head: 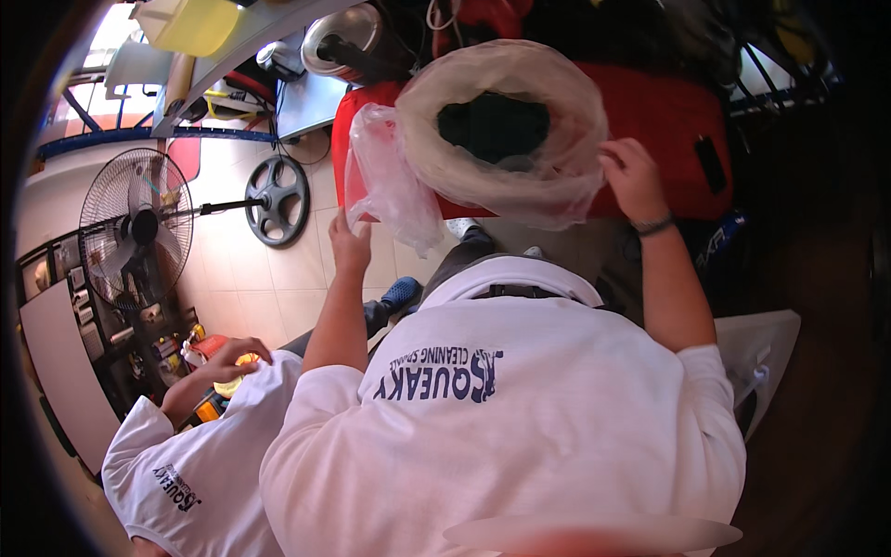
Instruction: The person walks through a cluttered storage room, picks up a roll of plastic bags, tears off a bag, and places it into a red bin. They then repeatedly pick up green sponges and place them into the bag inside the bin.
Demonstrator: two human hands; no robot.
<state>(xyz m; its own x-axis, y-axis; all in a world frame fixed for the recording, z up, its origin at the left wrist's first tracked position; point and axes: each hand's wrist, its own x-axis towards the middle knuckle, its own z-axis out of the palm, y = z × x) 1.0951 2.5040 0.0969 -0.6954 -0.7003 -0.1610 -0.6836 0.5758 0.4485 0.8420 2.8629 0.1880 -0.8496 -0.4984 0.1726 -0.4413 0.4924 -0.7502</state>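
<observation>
A translucent plastic bag [501,195] spreads over a red-covered surface [654,111], its mouth forming a wide oval ring. Something dark green [494,125] shows inside the ring. My right hand [633,179] pinches the bag's right rim between thumb and fingers. From the left side hangs a loose pinkish flap of thin plastic [393,167], past the red surface's front edge. My left hand [350,244] is at the lower left corner of that flap, thumb and fingers apart; whether it grips the film is unclear. A black flat object [710,164] lies at the red surface's right end.
At my left a co-worker in a white shirt [216,459] stands close, one hand [237,355] near chest height. A standing fan [139,226] with a round base [277,200] occupies the tiled floor. Behind are a metal vessel [342,38] and blue shelf frame [223,134].
</observation>
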